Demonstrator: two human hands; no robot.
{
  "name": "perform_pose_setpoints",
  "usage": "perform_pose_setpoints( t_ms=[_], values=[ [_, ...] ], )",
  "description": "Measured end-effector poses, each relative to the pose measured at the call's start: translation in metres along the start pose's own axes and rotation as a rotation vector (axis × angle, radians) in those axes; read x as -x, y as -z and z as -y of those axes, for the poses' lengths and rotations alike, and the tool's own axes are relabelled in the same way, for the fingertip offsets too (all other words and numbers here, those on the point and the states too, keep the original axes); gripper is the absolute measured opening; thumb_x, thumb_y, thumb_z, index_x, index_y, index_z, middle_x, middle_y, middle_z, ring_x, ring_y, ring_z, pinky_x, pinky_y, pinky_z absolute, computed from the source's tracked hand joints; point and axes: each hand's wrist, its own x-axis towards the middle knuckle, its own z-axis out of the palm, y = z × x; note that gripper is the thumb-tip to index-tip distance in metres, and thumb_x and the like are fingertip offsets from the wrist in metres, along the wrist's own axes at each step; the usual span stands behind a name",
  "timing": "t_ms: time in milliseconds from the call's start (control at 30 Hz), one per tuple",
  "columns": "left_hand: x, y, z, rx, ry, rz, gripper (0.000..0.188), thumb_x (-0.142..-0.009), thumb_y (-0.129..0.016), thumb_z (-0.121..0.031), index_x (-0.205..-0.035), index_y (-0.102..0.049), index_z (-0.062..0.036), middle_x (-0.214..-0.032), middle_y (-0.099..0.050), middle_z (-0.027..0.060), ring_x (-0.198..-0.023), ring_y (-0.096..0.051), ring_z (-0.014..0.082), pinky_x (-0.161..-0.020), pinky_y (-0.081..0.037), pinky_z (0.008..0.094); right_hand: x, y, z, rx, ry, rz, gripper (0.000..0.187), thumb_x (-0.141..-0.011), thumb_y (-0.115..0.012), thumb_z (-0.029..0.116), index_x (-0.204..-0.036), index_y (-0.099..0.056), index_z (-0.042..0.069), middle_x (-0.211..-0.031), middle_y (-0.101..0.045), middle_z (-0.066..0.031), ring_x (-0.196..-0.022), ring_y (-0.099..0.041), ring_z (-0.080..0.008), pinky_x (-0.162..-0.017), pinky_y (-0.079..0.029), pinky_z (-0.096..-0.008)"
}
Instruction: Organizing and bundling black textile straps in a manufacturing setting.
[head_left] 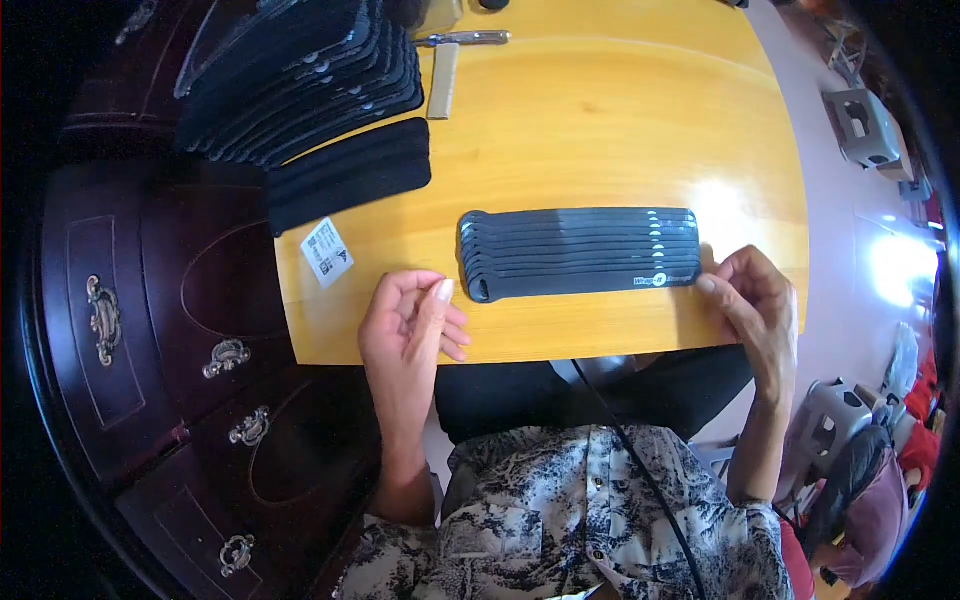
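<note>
A patterned shirt (500, 520) fills the near edge, and beyond it stands a yellow wooden bench (600, 130). On its near half lies the fan of black straps (575, 250), overlapped in rows, with the rounded, holed ends towards 9 o'clock. Counting from that fan, a flat black pile (350, 175) sits between 9 and 10 o'clock, with a tall black stack (310, 90) past it at 10. A pale narrow strip (441, 85) and a slim metal tool (478, 38) lie at 11. Off the bench, a dark cabinet (90, 230) with ornate handles stands at 9; grey stools (880, 135) stand at 2 and 4 on a pinkish floor (815, 260).

White print marks the straps' 3 o'clock ends. At 9 o'clock, a white label (328, 252) carries small black print and square codes.

The left hand (415, 315) rests at 8 o'clock, fingers loosely curled, nothing visible in it, just beside the straps. The right hand (750, 295), between 3 and 4, brings thumb and forefinger to the near corner; whether they grip it, I cannot tell.
</note>
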Motion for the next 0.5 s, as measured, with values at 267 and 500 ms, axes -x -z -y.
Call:
perform_pose_setpoints(
  t_ms=[267,500],
  values=[
    [-0.013,-0.023,0.011,0.341,0.215,0.618,0.034,-0.102,-0.042,-0.023,-0.112,-0.055,0.0072,-0.095,-0.067,0.0216,-0.084,-0.069,0.0261,-0.073,-0.058,0.0348,-0.009,-0.035,0.023,0.009,0.000,0.323,0.034,-0.092,-0.064,0.028,-0.076,-0.067,-0.002,-0.061,-0.062,-0.0039,-0.049,-0.058,-0.0076,-0.045,-0.047,-0.0221],
    [-0.027,-0.014,-0.001,0.441,0.322,0.700,0.040,-0.102,-0.041,-0.023,-0.120,-0.050,0.0112,-0.112,-0.061,0.0307,-0.105,-0.063,0.0372,-0.092,-0.053,0.0447,-0.036,-0.028,0.025,-0.176,-0.250,0.363,0.038,-0.093,-0.061,0.032,-0.071,-0.068,0.002,-0.065,-0.069,-0.0114,-0.049,-0.065,-0.0121,-0.043,-0.048,-0.0199]
  ],
)
